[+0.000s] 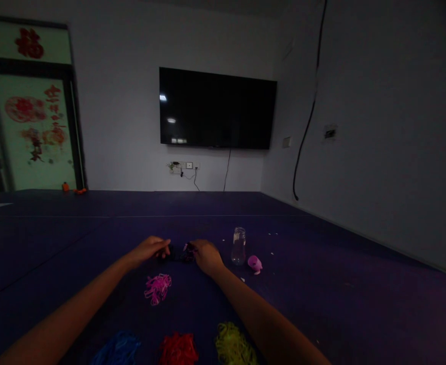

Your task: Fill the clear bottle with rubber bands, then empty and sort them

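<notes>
Purple surface (321,299) stretches beneath a half-curled left hand (152,248), its hold unclear, then pink bands (160,285), a dark tangle (187,252) well short of the far edge, the right hand (207,256) beside it, openness and grip hidden, and a clear bottle (238,251).

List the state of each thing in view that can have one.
Left hand: fingers curled, grip unclear
Right hand: at the dark tangle, grip unclear
Dark tangle: loose, between the hands
Clear bottle: upright, no cap visible
Pink cup-like piece: tilted, opening visible
Pink bands: loose heap
Blue, red and yellow heaps: loose, cut by frame
TV: screen dark
Black cable: hanging
</notes>
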`<state>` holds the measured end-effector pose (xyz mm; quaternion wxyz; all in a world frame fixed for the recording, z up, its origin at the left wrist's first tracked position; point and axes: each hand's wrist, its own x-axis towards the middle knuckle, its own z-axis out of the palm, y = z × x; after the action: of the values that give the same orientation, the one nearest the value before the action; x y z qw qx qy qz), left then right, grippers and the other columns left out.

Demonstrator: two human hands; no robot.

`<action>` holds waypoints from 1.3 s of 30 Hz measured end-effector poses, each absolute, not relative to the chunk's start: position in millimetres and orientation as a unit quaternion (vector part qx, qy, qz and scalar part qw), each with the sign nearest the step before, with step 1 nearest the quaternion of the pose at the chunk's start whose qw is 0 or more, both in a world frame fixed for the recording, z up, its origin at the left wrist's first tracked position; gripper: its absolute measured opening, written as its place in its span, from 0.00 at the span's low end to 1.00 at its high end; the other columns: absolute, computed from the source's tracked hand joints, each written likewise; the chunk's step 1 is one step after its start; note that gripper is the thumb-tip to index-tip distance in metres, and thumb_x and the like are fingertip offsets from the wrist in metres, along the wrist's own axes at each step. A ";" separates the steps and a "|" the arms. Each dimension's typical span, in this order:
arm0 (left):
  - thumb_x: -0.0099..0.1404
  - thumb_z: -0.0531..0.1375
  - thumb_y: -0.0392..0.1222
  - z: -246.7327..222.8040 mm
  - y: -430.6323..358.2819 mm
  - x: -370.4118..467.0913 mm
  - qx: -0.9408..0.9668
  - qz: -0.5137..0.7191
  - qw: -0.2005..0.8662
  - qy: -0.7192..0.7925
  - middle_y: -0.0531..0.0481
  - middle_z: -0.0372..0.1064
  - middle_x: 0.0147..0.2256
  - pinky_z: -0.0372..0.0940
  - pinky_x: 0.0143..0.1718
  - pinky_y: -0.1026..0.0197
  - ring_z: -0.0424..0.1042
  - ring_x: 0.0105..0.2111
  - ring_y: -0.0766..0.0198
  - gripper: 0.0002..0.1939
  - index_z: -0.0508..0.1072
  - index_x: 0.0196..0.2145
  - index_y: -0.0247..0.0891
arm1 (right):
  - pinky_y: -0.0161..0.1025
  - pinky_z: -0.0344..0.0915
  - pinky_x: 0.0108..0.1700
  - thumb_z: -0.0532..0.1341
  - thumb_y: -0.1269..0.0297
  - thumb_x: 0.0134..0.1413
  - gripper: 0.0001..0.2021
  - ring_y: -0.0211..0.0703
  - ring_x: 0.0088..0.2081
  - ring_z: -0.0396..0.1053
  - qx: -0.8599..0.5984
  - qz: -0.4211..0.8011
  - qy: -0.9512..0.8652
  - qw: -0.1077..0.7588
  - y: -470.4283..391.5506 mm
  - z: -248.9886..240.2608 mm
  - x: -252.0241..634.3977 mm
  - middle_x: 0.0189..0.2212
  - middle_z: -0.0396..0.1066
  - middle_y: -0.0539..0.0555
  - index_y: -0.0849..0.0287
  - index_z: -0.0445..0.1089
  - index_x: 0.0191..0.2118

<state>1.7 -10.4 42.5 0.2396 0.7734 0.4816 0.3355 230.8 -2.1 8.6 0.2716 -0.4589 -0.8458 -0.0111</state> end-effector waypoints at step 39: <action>0.68 0.47 0.50 -11.2 7.8 15.5 0.869 0.291 0.084 0.391 0.49 0.69 0.51 0.54 0.57 0.49 0.58 0.56 0.55 0.20 0.70 0.50 0.44 | 0.51 0.52 0.57 0.46 0.59 0.63 0.19 0.50 0.57 0.57 -0.395 -0.038 -0.895 0.202 2.0 -7.0 220.9 0.55 0.62 0.60 0.60 0.63 0.53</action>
<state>15.5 7.8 -11.2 0.0843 0.8688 0.3914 0.2912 220.9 2.0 -7.0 0.2024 -0.3945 -0.8955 -0.0382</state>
